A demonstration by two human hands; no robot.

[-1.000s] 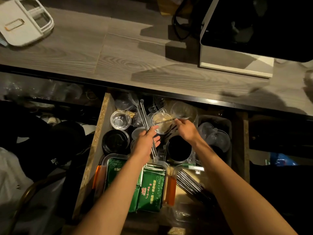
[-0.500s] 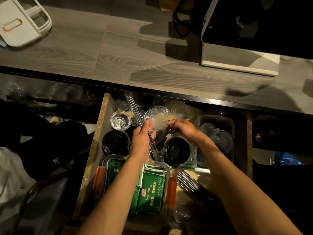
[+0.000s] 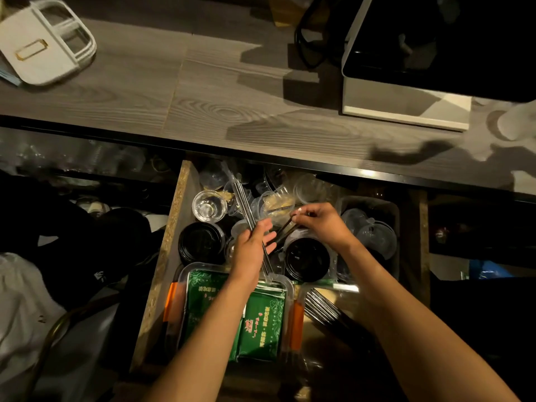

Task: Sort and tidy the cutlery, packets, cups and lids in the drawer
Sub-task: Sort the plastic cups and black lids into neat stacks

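The open drawer point(image 3: 174, 227) is crowded with clear cups, lids and cutlery. My left hand point(image 3: 252, 248) holds a bundle of metal chopsticks point(image 3: 242, 198) that slants up and away over the cups. My right hand point(image 3: 322, 224) pinches a few dark chopsticks point(image 3: 285, 229) just right of it, above a black round lid point(image 3: 307, 258). A clear cup point(image 3: 208, 208) stands at the drawer's left; another black lid point(image 3: 201, 242) lies below it. Green packets point(image 3: 261, 323) fill a clear tray point(image 3: 278, 278) at the front. Metal cutlery point(image 3: 322, 307) lies in the container to its right.
A grey bin point(image 3: 391, 210) of clear cups and lids sits at the drawer's right. Above the drawer runs a wood-grain counter point(image 3: 203, 105), with a white lidded box point(image 3: 40, 50) at far left and a black-and-white appliance point(image 3: 406, 111) at right. Dark bags lie left of the drawer.
My left hand has tilted the metal chopsticks further to the upper left. My right hand has closed in on the dark chopsticks beside it. The view has shifted slightly.
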